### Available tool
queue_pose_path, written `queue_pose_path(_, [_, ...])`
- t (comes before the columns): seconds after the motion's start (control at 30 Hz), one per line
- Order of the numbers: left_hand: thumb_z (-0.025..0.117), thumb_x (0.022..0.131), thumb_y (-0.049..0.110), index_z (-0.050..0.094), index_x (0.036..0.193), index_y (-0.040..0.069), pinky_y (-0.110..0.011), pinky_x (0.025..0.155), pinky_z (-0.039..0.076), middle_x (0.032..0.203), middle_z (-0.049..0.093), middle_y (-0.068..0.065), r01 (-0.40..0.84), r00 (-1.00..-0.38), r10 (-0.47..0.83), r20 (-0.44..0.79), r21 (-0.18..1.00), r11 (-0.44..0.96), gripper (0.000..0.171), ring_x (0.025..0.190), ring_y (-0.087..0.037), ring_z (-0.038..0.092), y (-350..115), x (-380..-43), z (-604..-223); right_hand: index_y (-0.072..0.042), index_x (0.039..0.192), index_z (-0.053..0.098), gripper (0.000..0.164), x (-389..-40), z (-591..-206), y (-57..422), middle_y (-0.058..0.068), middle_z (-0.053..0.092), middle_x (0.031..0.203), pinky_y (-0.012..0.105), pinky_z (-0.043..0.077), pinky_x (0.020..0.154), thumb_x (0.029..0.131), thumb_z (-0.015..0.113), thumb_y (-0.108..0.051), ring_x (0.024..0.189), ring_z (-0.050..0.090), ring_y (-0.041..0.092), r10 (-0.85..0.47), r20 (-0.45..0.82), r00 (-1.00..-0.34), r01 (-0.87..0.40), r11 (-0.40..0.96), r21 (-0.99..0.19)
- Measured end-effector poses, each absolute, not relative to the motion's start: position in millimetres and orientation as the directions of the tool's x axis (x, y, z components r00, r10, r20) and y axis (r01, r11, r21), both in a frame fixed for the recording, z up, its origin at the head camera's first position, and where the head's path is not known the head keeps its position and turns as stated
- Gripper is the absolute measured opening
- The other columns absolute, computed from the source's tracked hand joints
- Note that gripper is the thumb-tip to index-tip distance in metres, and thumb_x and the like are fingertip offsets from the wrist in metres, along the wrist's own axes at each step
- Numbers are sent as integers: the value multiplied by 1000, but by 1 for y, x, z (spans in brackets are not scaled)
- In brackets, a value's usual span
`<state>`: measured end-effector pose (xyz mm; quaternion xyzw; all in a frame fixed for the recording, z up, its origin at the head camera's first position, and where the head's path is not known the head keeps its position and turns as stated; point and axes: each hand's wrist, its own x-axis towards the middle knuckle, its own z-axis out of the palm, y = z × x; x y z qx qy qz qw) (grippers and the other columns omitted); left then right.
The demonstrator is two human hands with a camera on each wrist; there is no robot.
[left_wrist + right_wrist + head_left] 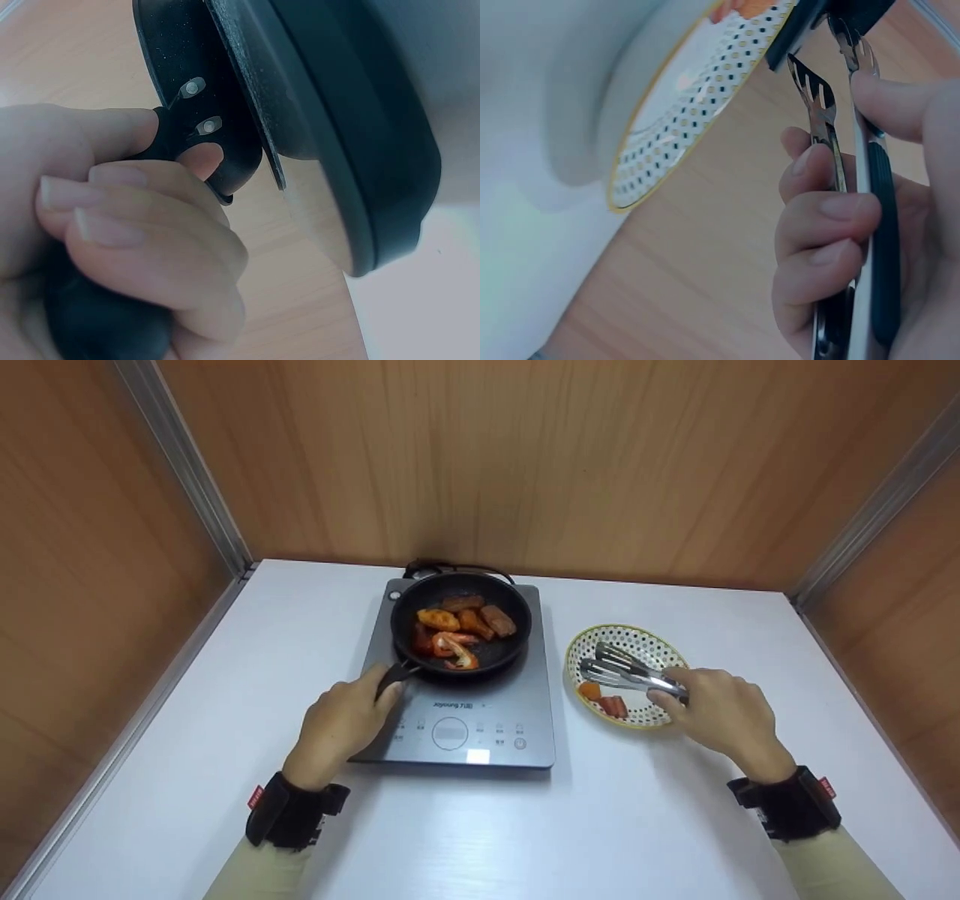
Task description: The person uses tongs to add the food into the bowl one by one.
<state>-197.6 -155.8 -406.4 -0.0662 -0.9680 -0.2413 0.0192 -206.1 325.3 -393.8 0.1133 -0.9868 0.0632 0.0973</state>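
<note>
A black frying pan stands on an induction cooker. In it lie a shrimp, a yellow piece and several brown meat-like pieces. My left hand grips the pan's handle, fingers wrapped round it. On the right, my right hand holds metal tongs with dark grips. Their slotted heads are spread apart over a dotted, yellow-rimmed plate. On the plate, an orange piece and a reddish piece sit near the front left rim.
A black cord runs behind the cooker along the back of the white table. Wooden panels enclose the table at the back and both sides, with metal strips at the corners.
</note>
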Motion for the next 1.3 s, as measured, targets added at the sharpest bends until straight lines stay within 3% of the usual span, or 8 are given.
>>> queue_pose_path(0.3, [53,113,36,58,112,13,-41,54,41,78,63,-13,144,-990,122,76,468,872,23,69,-28,58,-156,-198,-407,-16,118,77,35,-204,-407,338,10,75,93,46,44,53,97,75,-45,71,63,27,-227,194,-954,-249,963,-101])
queue_pose_path(0.7, [54,113,35,57,113,14,-40,54,39,77,61,-12,140,-990,120,72,468,872,22,68,-28,57,-157,-197,-406,-15,128,76,42,-205,-414,333,21,77,109,56,50,59,98,75,-45,88,73,42,-237,191,-952,-255,964,-73])
queue_pose_path(1.3, [54,112,36,57,111,14,-40,53,39,77,60,-11,136,-991,118,67,471,872,22,68,-28,56,-157,-196,-407,-15,127,78,41,-208,-420,331,22,77,109,56,50,58,98,75,-44,88,74,44,-233,208,-950,-254,964,-80])
